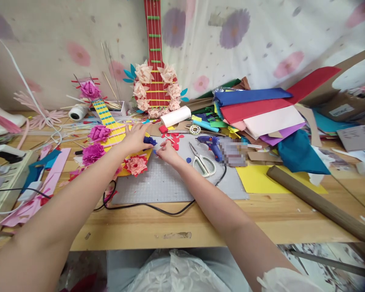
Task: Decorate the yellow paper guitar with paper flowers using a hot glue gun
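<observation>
Left grip [136, 137] around blue flower [149, 140]

A pale cloth [261, 32] printed with large purple and pink flowers hangs across the whole back like a wall covering, slightly creased. In front of it stands a light wooden table [182, 227] with a straight front edge and a few scuffs in its finish. Below that edge, at the right, a strip of mottled grey floor [319, 253] shows. The light is soft and even, casting only faint shadows.
</observation>
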A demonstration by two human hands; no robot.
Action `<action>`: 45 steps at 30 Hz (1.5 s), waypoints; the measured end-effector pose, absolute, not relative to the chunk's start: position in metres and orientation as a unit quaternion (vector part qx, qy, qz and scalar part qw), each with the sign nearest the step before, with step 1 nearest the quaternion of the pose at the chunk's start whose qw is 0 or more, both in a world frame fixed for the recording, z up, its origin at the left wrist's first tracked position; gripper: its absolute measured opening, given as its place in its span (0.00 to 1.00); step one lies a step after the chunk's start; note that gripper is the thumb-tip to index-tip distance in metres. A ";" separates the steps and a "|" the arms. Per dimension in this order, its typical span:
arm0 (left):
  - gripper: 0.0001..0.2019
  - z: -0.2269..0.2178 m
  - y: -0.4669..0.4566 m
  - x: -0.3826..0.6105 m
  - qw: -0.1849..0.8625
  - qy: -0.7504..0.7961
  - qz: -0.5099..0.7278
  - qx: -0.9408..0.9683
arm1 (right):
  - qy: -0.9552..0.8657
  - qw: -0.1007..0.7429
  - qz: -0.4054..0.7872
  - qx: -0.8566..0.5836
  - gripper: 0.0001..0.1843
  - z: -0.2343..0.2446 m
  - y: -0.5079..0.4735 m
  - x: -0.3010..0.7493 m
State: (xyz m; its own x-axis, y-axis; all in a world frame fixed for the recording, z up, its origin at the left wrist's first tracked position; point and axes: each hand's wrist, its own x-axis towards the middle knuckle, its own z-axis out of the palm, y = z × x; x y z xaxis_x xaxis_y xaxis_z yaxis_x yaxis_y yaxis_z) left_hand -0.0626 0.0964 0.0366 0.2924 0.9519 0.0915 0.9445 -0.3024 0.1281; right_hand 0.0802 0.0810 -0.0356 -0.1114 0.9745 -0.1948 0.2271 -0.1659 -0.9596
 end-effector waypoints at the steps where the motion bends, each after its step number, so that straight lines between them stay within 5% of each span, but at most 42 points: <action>1: 0.42 0.037 0.097 -0.063 0.026 0.592 0.073 0.803 | -0.535 0.357 0.519 -0.563 0.18 -0.036 0.082 0.079; 28: 0.38 0.035 0.097 -0.068 0.055 0.583 0.093 0.805 | -0.442 0.400 0.593 -0.541 0.15 -0.023 0.085 0.072; 45: 0.24 0.053 0.088 -0.056 0.038 0.609 0.243 0.754 | -0.430 0.430 0.602 -0.517 0.12 -0.004 0.070 0.120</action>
State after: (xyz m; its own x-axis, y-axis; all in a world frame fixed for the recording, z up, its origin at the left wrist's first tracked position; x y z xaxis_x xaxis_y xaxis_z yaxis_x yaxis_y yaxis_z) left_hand -0.0561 0.0879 0.0529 0.1408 0.9369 0.3199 0.9001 -0.2557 0.3527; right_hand 0.1196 0.0704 -0.0036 -0.0952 0.9631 -0.2519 -0.0735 -0.2591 -0.9630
